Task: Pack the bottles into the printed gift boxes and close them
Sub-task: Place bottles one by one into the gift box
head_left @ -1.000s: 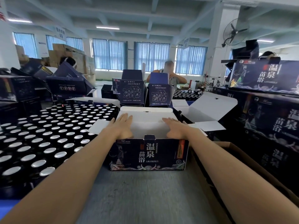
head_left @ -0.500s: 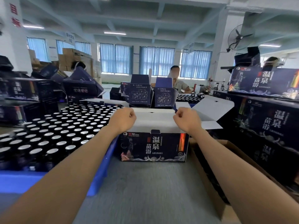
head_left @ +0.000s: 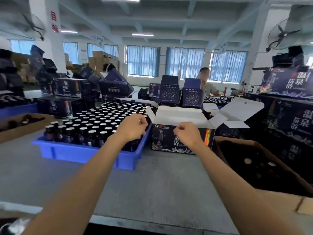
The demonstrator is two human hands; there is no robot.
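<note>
"温泉 苗浴" on gift box (head_left: 279, 85); red "目标" on pillar (head_left: 45, 39).

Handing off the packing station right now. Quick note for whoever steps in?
Left hand: curled, over the right end of the blue crate, no grip on anything that I can see.
Right hand: curled, in front of the gift box, nothing visibly held.
The box stands on the table with its top flaps open; what is inside is hidden from this view.
Bottles fill the crate, left of the box.
Left to do: check the fill, load if short, fold the flaps shut.
</note>
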